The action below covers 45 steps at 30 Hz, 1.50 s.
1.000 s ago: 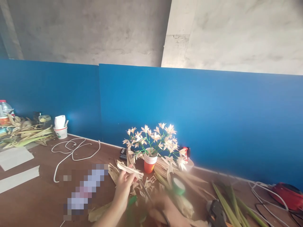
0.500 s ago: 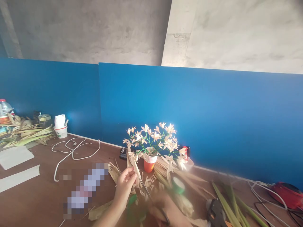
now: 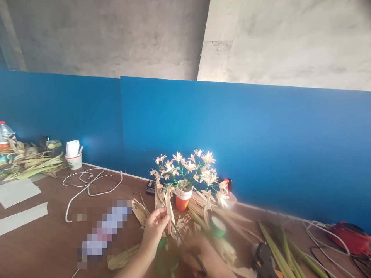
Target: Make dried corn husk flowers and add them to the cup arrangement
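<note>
- Husk strip is pinched between thumb and fingers of the left hand, just left of the red cup.
- Scissors sit in the right hand, blades at the strip's near part; blur hides the exact finger spread.
- Trimming seems in hand.
- Next move calls for a steady strip, fingertips clear of blades.
</note>
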Tool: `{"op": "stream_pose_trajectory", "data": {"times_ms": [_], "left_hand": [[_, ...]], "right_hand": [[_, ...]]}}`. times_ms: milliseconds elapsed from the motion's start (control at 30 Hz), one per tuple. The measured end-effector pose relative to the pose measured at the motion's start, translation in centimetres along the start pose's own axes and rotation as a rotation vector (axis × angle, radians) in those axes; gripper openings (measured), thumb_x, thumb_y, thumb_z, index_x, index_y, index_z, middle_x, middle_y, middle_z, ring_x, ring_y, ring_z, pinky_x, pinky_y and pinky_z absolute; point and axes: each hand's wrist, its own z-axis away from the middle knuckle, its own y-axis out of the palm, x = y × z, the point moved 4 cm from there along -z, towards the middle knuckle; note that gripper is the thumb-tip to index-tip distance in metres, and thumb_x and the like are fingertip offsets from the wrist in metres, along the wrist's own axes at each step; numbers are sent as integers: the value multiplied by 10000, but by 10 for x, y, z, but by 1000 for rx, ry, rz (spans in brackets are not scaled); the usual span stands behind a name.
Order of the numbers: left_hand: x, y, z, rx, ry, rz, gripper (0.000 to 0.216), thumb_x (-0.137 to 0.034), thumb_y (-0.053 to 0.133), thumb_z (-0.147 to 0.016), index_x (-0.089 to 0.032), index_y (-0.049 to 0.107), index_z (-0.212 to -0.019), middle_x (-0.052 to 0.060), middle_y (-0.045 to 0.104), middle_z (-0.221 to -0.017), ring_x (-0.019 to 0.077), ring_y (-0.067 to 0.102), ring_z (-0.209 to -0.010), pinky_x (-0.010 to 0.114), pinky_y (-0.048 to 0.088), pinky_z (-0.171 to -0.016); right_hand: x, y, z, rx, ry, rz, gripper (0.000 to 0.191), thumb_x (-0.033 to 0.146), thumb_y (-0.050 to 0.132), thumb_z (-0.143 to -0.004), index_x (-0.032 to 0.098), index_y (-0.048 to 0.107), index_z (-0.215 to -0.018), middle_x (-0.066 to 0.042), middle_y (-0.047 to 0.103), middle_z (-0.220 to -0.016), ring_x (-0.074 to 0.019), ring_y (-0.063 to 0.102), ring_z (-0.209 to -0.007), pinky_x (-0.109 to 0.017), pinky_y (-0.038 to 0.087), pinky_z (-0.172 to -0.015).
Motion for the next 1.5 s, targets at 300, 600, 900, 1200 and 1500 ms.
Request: {"op": "stream_pose_trajectory", "data": {"times_ms": [300,600,900,1200,1500], "left_hand": [[1,2,0,35,-20,14,294,-314,755,-579,-149,679,-811,23,679,-683,161,597,-626,234,444,-566],[-2,5,3,82,-54,38,354,-281,751,-556,-155,692,-881,49,704,-805,194,626,-738,273,477,-685],[-10,2,1,48,7,28,239,-314,708,-603,-165,666,-786,-15,631,-633,142,550,-596,232,417,-595],[-10,10,8,107,-41,-24,235,-387,715,-620,-180,607,-647,-16,590,-592,152,547,-591,240,419,-597],[1,23,17,440,-116,-101,179,-289,745,-635,-164,618,-618,-20,578,-577,122,511,-568,214,372,-550]], "right_hand": [[11,-1,5,-17,3,52,173,198,504,-670,189,480,-499,88,390,-378,-51,368,-323,-157,204,-322],[3,-4,1,-52,-8,55,167,246,546,-698,180,534,-545,89,390,-378,-54,369,-319,-159,216,-318],[2,-13,5,-11,38,-18,337,462,657,-689,131,675,-751,50,512,-424,-65,455,-329,-146,261,-320],[7,-11,-2,-273,-149,-52,277,391,710,-650,162,626,-782,-3,623,-691,-143,566,-615,-238,456,-563],[0,-2,-8,-531,-347,-114,286,337,627,-761,152,597,-977,-69,660,-840,-209,608,-754,-309,492,-686]]}}
